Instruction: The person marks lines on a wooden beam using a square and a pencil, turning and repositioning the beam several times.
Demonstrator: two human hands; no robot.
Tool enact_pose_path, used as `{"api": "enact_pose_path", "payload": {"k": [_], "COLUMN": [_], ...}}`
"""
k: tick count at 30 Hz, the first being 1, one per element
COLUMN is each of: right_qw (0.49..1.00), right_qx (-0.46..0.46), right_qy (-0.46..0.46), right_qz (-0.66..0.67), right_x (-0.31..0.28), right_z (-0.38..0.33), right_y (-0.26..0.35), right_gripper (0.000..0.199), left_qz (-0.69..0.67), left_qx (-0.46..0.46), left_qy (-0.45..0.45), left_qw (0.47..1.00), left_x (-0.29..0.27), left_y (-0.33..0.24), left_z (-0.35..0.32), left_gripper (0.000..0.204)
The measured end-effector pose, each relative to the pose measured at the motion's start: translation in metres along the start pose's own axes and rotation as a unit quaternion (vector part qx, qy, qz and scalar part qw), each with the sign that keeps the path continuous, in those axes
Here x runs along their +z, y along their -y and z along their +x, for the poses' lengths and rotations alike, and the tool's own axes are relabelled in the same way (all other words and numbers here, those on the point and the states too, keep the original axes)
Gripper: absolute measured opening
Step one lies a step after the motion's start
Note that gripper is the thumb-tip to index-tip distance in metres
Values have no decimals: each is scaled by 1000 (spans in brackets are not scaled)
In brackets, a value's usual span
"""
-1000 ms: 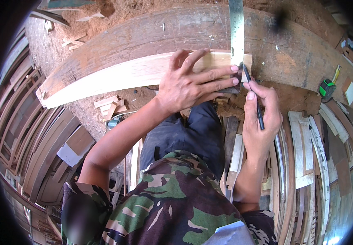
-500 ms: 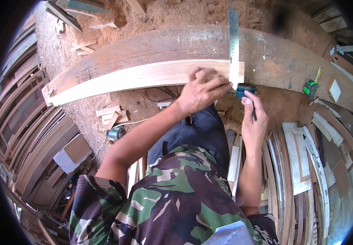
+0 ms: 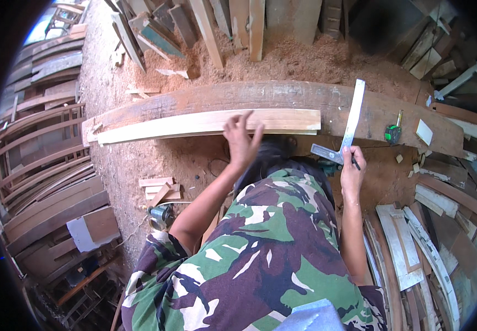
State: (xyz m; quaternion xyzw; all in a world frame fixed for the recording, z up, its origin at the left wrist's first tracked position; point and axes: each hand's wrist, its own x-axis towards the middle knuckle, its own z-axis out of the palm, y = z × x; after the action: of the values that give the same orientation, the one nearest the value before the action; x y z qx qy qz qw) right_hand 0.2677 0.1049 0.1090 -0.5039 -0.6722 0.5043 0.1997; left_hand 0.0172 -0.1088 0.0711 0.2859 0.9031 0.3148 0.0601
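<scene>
A pale wooden board (image 3: 194, 122) lies along a long brown plank bench (image 3: 282, 95), with a second pale edge showing beneath it. My left hand (image 3: 241, 139) is at the board's near edge, fingers spread and gripping nothing; whether it touches the wood I cannot tell. To the right of the board's end, my right hand (image 3: 352, 175) grips a try square (image 3: 352, 122) near its corner. The square's long metal blade points away over the bench, and its short stock reaches left. A thin dark marking tool (image 3: 355, 163), like a pencil, also sticks out of my right hand.
A green and black tape measure (image 3: 392, 133) and a white square piece (image 3: 424, 132) sit on the bench's right. A teal power tool (image 3: 161, 216) and small wood offcuts (image 3: 161, 190) lie on the ground at left. Stacked timber (image 3: 56, 204) stands on both sides, with sawdust beyond.
My right hand has drawn the try square off the board, rightward and turned. My left hand has let go of the square and moved left, fingers spreading. The view has shifted.
</scene>
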Motion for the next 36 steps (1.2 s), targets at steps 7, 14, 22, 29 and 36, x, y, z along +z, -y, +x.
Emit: {"api": "enact_pose_path", "payload": {"k": [7, 14, 22, 29, 36], "right_qw": [992, 984, 961, 962, 967], "right_qx": [-81, -93, -143, -126, -81], "right_qy": [76, 151, 227, 214, 209], "right_qz": [64, 20, -59, -114, -122], "right_x": [26, 83, 158, 152, 149], "right_z": [8, 9, 40, 40, 29], "right_y": [29, 54, 39, 29, 34], "right_gripper": [29, 20, 15, 15, 17], "left_qz": [-35, -92, 27, 48, 73], "left_qx": [284, 148, 19, -41, -1], "left_qy": [191, 218, 67, 72, 117], "left_qw": [939, 960, 997, 995, 990], "left_x": [-37, -26, -98, -131, -125], "left_y": [-43, -15, 102, 155, 184], "left_z": [18, -10, -30, -50, -35], "left_gripper": [89, 34, 33, 38, 41]}}
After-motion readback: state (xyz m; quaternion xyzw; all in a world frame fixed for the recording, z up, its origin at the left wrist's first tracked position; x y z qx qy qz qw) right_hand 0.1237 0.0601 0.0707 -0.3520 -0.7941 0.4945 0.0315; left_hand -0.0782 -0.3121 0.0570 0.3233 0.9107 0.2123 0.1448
